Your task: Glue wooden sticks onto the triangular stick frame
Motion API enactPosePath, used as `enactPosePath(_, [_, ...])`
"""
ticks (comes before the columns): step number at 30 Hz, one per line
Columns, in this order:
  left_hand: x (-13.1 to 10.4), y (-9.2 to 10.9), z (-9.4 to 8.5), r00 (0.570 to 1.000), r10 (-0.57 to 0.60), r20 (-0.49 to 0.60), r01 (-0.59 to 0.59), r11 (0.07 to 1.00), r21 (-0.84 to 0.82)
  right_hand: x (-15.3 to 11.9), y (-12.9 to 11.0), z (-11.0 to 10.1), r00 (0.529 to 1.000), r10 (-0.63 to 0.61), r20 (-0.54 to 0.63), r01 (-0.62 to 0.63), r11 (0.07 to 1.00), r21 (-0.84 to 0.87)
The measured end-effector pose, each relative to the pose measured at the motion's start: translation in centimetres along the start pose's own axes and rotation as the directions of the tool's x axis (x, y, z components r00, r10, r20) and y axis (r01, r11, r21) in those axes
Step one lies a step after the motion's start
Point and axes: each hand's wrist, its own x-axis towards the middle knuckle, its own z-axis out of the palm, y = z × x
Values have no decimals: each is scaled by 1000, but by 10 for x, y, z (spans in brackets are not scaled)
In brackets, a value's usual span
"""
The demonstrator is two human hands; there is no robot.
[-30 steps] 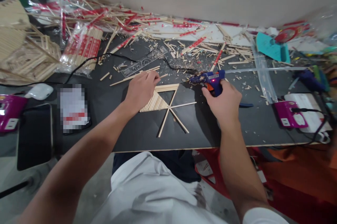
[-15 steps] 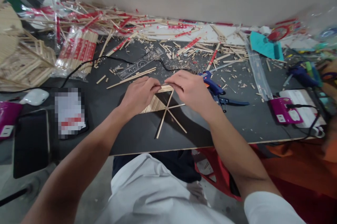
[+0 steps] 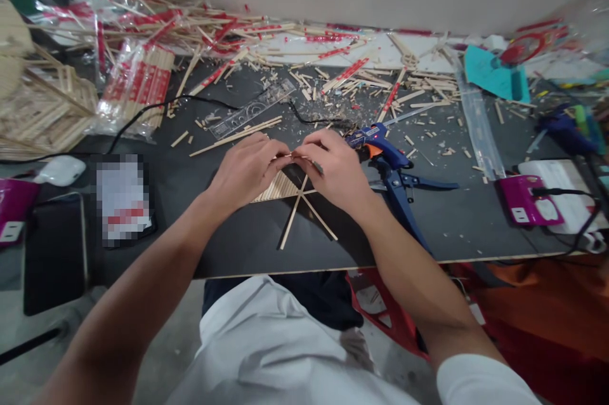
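A star-shaped frame of thin wooden sticks (image 3: 301,197) lies on the dark table in front of me. One of its wedges, on the left, is filled with a row of sticks (image 3: 280,188). My left hand (image 3: 245,170) and my right hand (image 3: 335,170) meet above the frame's far side, fingers closed and fingertips nearly touching. Between them they pinch a thin wooden stick (image 3: 292,155), mostly hidden by the fingers. A blue glue gun (image 3: 387,146) lies just right of my right hand, with blue-handled pliers (image 3: 402,195) beside it.
Wrapped chopstick bundles (image 3: 137,84) and a stick-built model (image 3: 45,100) stand at the left. Cut stick pieces and a clear ruler (image 3: 252,110) lie behind my hands. Phones (image 3: 54,252) are at left; a magenta power adapter (image 3: 526,200) is at right.
My right hand has moved slightly left, closer to my left hand, and now covers more of the frame. More of the pliers shows. The view has shifted a little.
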Motion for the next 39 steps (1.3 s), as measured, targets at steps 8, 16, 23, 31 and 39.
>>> enactPosePath(8, [-8,-17,-25,926,-35,375,50,998,-32,2,22,-38,981,163,-106,-166,986,-18])
enactPosePath(16, [-4,-20,-27,891,-71,448,77,997,6,-22,66,-100,724,605,331,-652,757,45])
enactPosePath(23, [-3,-22,-27,896,-60,439,70,998,-5,-18,69,-85,705,620,345,-682,726,88])
enactPosePath(31, [-2,-21,-22,901,-98,422,114,993,-11,-12,84,-46,824,566,3,-555,806,208])
enactPosePath(39, [-1,-25,-20,914,-66,401,96,994,-55,-2,29,-16,978,193,78,-202,968,149])
